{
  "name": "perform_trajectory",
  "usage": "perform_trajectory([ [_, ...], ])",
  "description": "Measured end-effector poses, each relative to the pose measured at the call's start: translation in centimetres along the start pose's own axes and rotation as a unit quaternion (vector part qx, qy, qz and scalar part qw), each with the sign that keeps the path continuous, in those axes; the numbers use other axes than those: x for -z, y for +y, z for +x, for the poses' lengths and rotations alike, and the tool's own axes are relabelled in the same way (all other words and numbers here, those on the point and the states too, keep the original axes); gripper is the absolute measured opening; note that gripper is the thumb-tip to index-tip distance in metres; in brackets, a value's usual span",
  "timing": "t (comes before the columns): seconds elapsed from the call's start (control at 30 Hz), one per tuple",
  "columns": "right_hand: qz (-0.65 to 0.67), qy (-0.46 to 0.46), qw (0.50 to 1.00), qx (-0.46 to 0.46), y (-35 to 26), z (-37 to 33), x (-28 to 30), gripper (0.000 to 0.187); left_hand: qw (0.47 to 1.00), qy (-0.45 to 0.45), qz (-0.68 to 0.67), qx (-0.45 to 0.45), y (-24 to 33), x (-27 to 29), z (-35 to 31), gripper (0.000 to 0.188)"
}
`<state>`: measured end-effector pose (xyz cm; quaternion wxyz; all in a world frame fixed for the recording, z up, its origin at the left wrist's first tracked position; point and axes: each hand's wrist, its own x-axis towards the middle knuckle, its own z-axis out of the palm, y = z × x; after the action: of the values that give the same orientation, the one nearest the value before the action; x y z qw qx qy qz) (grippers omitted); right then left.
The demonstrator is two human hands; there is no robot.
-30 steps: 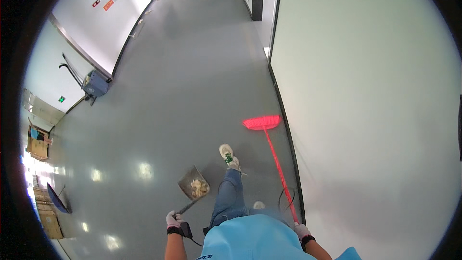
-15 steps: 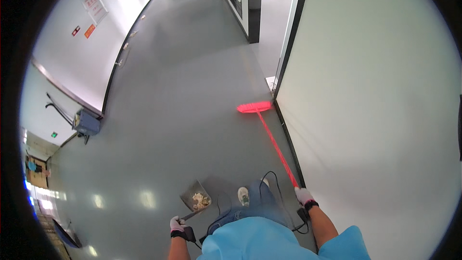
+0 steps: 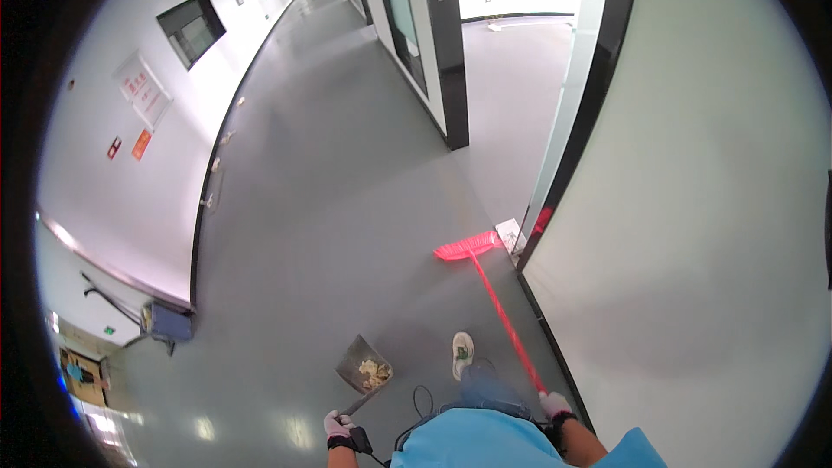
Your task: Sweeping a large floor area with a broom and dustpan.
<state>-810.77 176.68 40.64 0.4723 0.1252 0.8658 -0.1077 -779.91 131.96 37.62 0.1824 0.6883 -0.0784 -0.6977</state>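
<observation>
My right hand (image 3: 551,404), in a pale glove, grips the handle of a pink broom (image 3: 496,298). Its bristle head rests on the grey floor ahead of me, beside the corner of a doorway. My left hand (image 3: 338,425), also gloved, holds the handle of a grey dustpan (image 3: 361,366) just above the floor in front of me. Crumpled scraps of litter (image 3: 374,372) lie in the pan. One of my white shoes (image 3: 463,354) steps forward between pan and broom.
A long grey corridor runs ahead, with a white wall close on my right (image 3: 693,208). An open doorway with a dark frame (image 3: 555,182) leads right. A blue cart (image 3: 167,322) stands by the left wall, and small bits lie along the left baseboard (image 3: 217,165).
I have walked forward along the corridor, so the doorway on the right is now close. The broom head has moved ahead to the door corner; the dustpan stays low at my left.
</observation>
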Motion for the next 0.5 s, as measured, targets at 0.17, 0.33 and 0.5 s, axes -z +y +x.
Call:
perform_trajectory([
  [0.17, 0.045, 0.017, 0.998, 0.03, -13.5, 5.6, 10.0, 0.049, 0.999, -0.02, 0.042, 0.025, 8.1, -14.5, 1.4, 0.023],
  [0.33, 0.014, 0.099, 0.994, 0.054, -16.7, 8.2, 14.5, 0.055, 0.984, 0.009, 0.165, -0.074, 11.0, -27.3, 6.2, 0.025],
  [0.5, 0.059, 0.151, 0.984, 0.075, -17.4, 8.0, 9.9, 0.049, 0.978, 0.0, 0.191, -0.081, 16.4, -39.8, 18.1, 0.022],
])
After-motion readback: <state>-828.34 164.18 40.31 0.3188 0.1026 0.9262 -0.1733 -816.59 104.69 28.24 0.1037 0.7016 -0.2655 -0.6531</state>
